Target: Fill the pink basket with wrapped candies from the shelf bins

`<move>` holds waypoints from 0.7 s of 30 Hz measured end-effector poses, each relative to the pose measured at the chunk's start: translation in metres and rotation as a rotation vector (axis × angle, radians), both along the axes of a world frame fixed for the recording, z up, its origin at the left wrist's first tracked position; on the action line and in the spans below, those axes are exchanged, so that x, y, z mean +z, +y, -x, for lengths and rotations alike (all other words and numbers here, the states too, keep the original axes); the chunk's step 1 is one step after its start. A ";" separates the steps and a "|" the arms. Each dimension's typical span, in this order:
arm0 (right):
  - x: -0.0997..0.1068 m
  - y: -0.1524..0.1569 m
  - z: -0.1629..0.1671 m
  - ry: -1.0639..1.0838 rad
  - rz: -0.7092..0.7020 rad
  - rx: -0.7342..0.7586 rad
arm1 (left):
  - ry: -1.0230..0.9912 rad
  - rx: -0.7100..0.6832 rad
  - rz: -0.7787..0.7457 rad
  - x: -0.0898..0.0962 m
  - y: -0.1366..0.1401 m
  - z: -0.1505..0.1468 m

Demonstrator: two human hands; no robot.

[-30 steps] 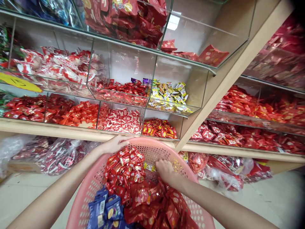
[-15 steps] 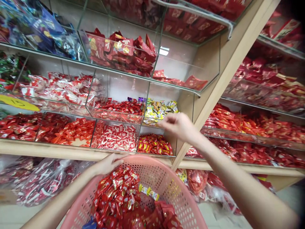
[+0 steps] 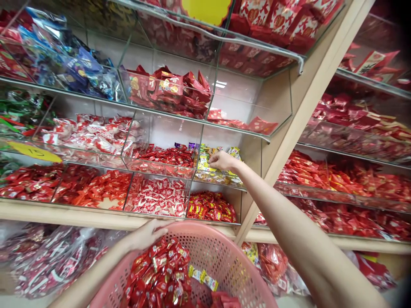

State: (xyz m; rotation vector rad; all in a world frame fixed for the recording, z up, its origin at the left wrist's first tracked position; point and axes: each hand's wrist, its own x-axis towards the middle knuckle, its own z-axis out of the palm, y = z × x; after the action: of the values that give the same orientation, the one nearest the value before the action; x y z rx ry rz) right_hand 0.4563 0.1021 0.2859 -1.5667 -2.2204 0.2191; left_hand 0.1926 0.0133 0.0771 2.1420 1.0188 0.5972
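My left hand [image 3: 149,234] grips the far left rim of a pink plastic basket [image 3: 221,239], its thumb over the edge. Inside the basket lies a heap of red-wrapped candies [image 3: 160,273], and beside it a couple of yellow-and-white wrapped candies [image 3: 203,277]. My right hand [image 3: 222,161] reaches into a clear shelf compartment, over yellow-wrapped candies [image 3: 204,159]. Its fingers are curled and pinched together among them; whatever they may hold is hidden.
Clear dividers and front panels [image 3: 160,169] split the shelves into candy bins. A wooden upright [image 3: 289,124] stands just right of my right arm. Yellow price tags [image 3: 35,151] hang on the shelf fronts. Plastic bags of candy [image 3: 61,256] sit under the bottom ledge [image 3: 80,216].
My right hand has moved forward and left, from in front of the yellow candy compartment into it. My left hand still holds the basket rim. The view has tilted up slightly.
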 end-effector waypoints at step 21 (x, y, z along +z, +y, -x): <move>0.011 -0.018 0.012 0.055 0.164 0.324 | -0.035 0.026 0.031 -0.009 0.004 0.002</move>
State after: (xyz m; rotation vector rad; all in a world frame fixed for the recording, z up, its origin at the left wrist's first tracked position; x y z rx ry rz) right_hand 0.4439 0.0842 0.2972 -1.2506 -2.4547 0.5438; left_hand 0.1901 0.0177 0.0677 2.0867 1.0319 0.6257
